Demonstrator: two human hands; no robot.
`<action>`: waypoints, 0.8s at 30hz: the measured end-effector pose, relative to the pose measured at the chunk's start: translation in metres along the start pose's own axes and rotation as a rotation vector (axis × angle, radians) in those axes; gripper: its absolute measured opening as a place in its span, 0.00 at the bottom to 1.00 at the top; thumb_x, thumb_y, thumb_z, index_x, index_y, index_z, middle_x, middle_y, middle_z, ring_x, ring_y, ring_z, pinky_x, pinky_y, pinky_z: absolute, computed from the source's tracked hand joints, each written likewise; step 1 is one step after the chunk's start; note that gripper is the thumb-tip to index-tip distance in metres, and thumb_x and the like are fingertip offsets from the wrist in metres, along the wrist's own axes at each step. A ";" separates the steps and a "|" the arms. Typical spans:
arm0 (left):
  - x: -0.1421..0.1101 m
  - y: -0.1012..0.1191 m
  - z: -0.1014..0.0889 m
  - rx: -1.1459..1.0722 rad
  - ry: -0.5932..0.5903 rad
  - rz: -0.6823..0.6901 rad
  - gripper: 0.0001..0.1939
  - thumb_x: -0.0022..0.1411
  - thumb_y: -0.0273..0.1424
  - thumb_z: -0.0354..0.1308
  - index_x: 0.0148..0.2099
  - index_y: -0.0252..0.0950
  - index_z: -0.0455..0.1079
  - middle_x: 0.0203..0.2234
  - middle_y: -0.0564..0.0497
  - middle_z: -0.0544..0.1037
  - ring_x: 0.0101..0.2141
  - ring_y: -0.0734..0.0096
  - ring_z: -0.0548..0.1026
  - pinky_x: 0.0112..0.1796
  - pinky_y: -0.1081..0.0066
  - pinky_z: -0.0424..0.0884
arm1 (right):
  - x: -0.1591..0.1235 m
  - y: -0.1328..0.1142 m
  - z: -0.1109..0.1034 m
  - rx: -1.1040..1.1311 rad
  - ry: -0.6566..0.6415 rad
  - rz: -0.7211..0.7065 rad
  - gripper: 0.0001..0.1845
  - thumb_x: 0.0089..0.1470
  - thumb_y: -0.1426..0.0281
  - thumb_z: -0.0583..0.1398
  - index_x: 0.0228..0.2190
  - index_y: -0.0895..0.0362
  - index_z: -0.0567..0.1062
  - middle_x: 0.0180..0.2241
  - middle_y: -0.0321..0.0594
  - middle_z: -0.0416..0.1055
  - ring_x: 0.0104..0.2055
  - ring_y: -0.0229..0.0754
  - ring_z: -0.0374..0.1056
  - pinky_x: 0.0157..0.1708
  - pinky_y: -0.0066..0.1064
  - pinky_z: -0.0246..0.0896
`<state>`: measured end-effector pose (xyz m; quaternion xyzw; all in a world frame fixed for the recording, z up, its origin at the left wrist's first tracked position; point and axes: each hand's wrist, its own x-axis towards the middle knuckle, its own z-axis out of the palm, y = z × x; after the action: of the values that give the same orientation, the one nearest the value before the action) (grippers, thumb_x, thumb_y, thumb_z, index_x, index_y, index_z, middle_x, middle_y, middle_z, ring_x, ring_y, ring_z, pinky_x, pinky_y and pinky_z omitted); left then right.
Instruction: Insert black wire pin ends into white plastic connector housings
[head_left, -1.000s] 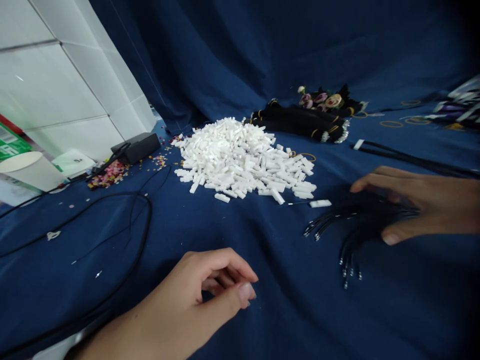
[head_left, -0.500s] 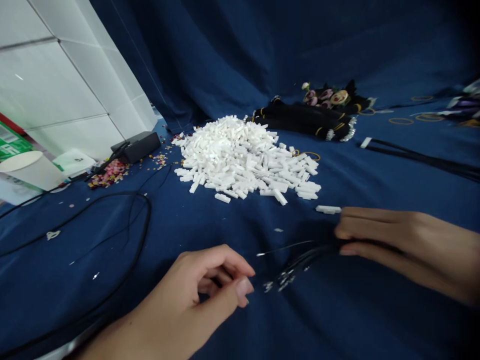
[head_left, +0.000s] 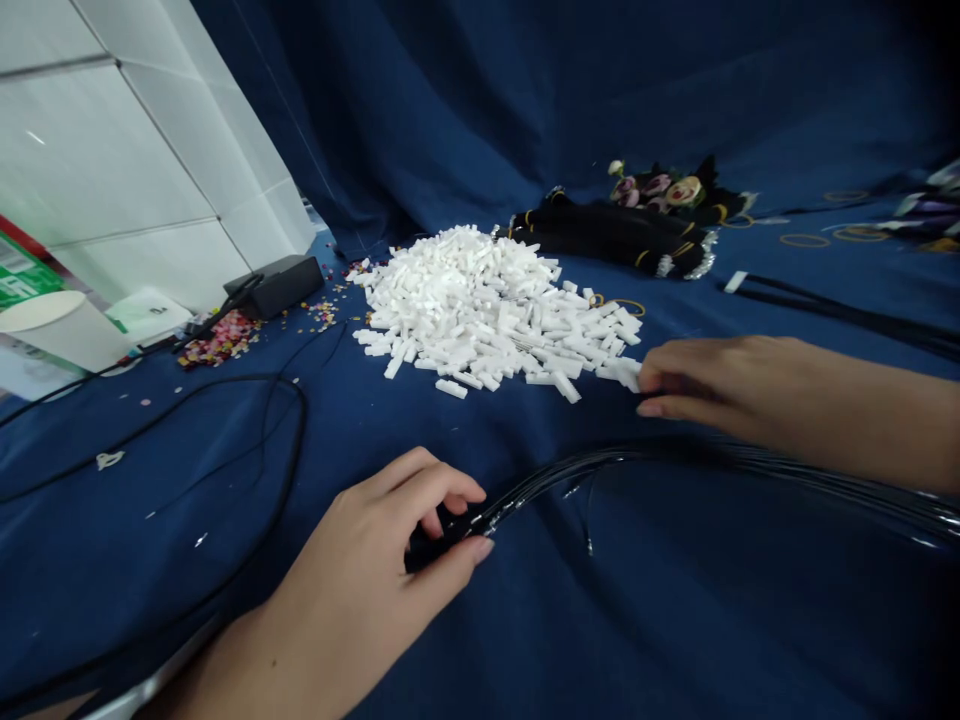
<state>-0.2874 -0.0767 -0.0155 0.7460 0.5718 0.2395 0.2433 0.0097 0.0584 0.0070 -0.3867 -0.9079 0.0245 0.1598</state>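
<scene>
My left hand [head_left: 397, 560] is curled around one end of a bundle of thin black cords [head_left: 592, 460]. The cords arc away from its thumb and fingers toward the right edge, and one short strand with a metal tip hangs below them. Near the right edge of a heap of small white plastic pieces [head_left: 480, 310], my right hand [head_left: 697, 385] has its fingertips pinched at a white piece [head_left: 632, 376]. That piece is partly hidden by the fingers. The cords pass below my right wrist, apart from those fingers.
Black bundles with yellow bands [head_left: 615, 240] and artificial flowers [head_left: 667, 190] lie behind the heap. A white-tipped black cord loop [head_left: 810, 300] is at the right. To the left are a black cable [head_left: 300, 430], a black box [head_left: 274, 288], pink beads [head_left: 221, 340] and a paper cup [head_left: 67, 325].
The cord bundle has passed into my left hand. My right hand has let go of it and moved up and left to the white pieces. The loose white piece there is no longer seen.
</scene>
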 end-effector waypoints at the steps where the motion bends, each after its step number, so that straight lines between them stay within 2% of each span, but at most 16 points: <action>1: 0.001 0.000 0.000 -0.019 -0.008 -0.001 0.06 0.61 0.27 0.58 0.38 0.44 0.73 0.28 0.58 0.71 0.25 0.75 0.69 0.27 0.75 0.69 | -0.002 0.003 0.001 -0.001 -0.029 0.002 0.23 0.56 0.50 0.57 0.24 0.57 0.76 0.21 0.32 0.70 0.20 0.29 0.65 0.21 0.23 0.56; 4: 0.000 -0.001 0.000 -0.078 0.030 0.004 0.08 0.58 0.27 0.63 0.39 0.46 0.72 0.31 0.59 0.74 0.29 0.76 0.72 0.28 0.78 0.70 | -0.003 0.000 0.001 0.000 -0.080 -0.021 0.21 0.61 0.57 0.55 0.25 0.58 0.74 0.22 0.34 0.70 0.20 0.30 0.65 0.21 0.25 0.54; 6: -0.003 -0.001 0.000 -0.116 0.153 0.041 0.18 0.54 0.29 0.68 0.45 0.50 0.70 0.40 0.59 0.75 0.37 0.75 0.74 0.34 0.79 0.72 | -0.002 -0.016 -0.001 -0.013 -0.040 -0.023 0.19 0.63 0.58 0.54 0.27 0.57 0.73 0.24 0.36 0.71 0.22 0.32 0.65 0.22 0.27 0.56; 8: -0.006 -0.001 0.000 -0.161 0.293 0.101 0.24 0.53 0.30 0.70 0.50 0.53 0.68 0.47 0.59 0.72 0.44 0.75 0.73 0.41 0.80 0.72 | 0.000 -0.044 -0.004 0.024 0.016 -0.034 0.16 0.64 0.60 0.52 0.31 0.55 0.72 0.27 0.37 0.72 0.24 0.33 0.66 0.24 0.28 0.56; 10: -0.009 0.000 0.000 -0.234 0.333 0.149 0.22 0.55 0.31 0.69 0.49 0.54 0.69 0.46 0.61 0.73 0.45 0.76 0.73 0.44 0.81 0.71 | 0.001 -0.080 -0.003 0.273 0.106 -0.050 0.09 0.63 0.62 0.55 0.33 0.52 0.72 0.27 0.33 0.71 0.24 0.31 0.65 0.22 0.25 0.56; 12: -0.011 0.003 -0.001 -0.341 0.279 0.149 0.20 0.56 0.31 0.69 0.48 0.54 0.70 0.42 0.63 0.77 0.42 0.78 0.76 0.42 0.83 0.73 | 0.002 -0.116 0.001 0.558 0.146 -0.074 0.05 0.61 0.68 0.58 0.31 0.52 0.71 0.27 0.30 0.70 0.25 0.29 0.63 0.24 0.21 0.58; 15: -0.011 0.007 -0.002 -0.456 0.196 0.079 0.15 0.56 0.29 0.69 0.43 0.54 0.73 0.35 0.67 0.80 0.35 0.82 0.79 0.38 0.86 0.74 | 0.004 -0.149 0.013 0.892 -0.020 0.069 0.07 0.60 0.71 0.58 0.29 0.54 0.71 0.27 0.28 0.72 0.28 0.27 0.65 0.26 0.17 0.59; 18: -0.008 0.010 -0.002 -0.483 0.177 0.003 0.10 0.57 0.27 0.66 0.37 0.50 0.75 0.31 0.67 0.81 0.32 0.83 0.80 0.35 0.88 0.74 | 0.007 -0.154 0.024 1.136 -0.126 0.235 0.07 0.58 0.66 0.60 0.29 0.55 0.72 0.27 0.31 0.72 0.30 0.29 0.67 0.29 0.17 0.62; 20: -0.006 0.011 -0.002 -0.490 0.161 -0.032 0.08 0.59 0.26 0.64 0.36 0.48 0.75 0.30 0.66 0.82 0.31 0.83 0.80 0.33 0.88 0.74 | 0.007 -0.147 0.026 1.174 -0.149 0.286 0.09 0.57 0.64 0.62 0.29 0.56 0.71 0.26 0.32 0.71 0.30 0.30 0.67 0.28 0.19 0.62; 22: -0.004 0.011 -0.003 -0.501 0.158 -0.058 0.07 0.59 0.25 0.63 0.35 0.46 0.76 0.28 0.64 0.82 0.30 0.82 0.80 0.32 0.87 0.75 | 0.005 -0.134 0.023 1.038 -0.140 0.239 0.07 0.58 0.64 0.60 0.30 0.55 0.72 0.26 0.31 0.71 0.28 0.31 0.67 0.25 0.19 0.60; 24: -0.002 0.011 -0.003 -0.510 0.182 -0.094 0.07 0.58 0.25 0.63 0.34 0.45 0.76 0.27 0.63 0.82 0.29 0.81 0.80 0.31 0.86 0.75 | 0.000 -0.118 0.019 0.722 -0.112 0.057 0.05 0.60 0.68 0.57 0.33 0.52 0.73 0.28 0.31 0.72 0.28 0.31 0.68 0.25 0.21 0.60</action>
<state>-0.2814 -0.0805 -0.0059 0.6086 0.5468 0.4302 0.3815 -0.0779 -0.0231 0.0091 -0.3287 -0.8370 0.3688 0.2352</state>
